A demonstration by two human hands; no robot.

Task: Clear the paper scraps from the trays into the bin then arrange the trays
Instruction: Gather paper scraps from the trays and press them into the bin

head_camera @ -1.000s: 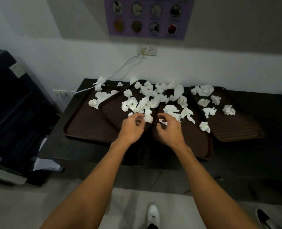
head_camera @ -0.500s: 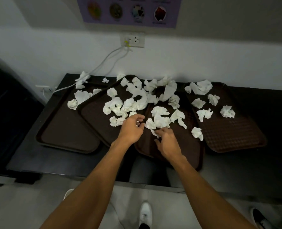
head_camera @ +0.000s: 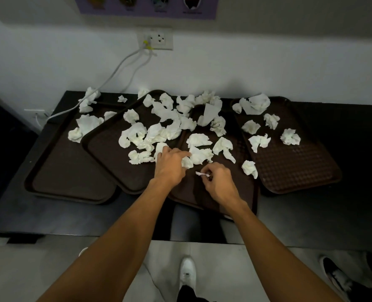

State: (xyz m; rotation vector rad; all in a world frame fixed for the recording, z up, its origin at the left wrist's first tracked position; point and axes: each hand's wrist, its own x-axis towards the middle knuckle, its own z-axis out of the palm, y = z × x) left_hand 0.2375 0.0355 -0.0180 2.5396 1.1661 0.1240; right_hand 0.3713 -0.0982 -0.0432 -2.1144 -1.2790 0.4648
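paper scraps (head_camera: 199,139) lie over nearly all of the four brown trays (head_camera: 300,173), so the clearing looks barely begun. the thickest heap sits in the middle of the frame, across the second tray (head_camera: 113,166) and the upper part of the third tray (head_camera: 191,192). the far-left tray (head_camera: 71,179) carries a few near its upper edge, and the right tray (head_camera: 289,158) holds a loose handful, well apart from each other. a few bits lie off the trays on the dark surface (head_camera: 311,214) at the upper left, by the white cables (head_camera: 119,73).

the right hand (head_camera: 218,182), lower centre, pinches a small scrap (head_camera: 202,174) between thumb and fingertip above the third tray. the left hand (head_camera: 169,164), just beside it, reaches into the heap with fingers stretched forward, touching a crumpled ball (head_camera: 187,162); whether it actually grips that one i cannot tell.

no bin shows anywhere in the frame (it may stand off to a side), so i judge that little or nothing has been delivered. what is left: gathering almost all the paper, carrying it to the bin, then the arranging, since the trays sit at odd angles and the left three overlap.
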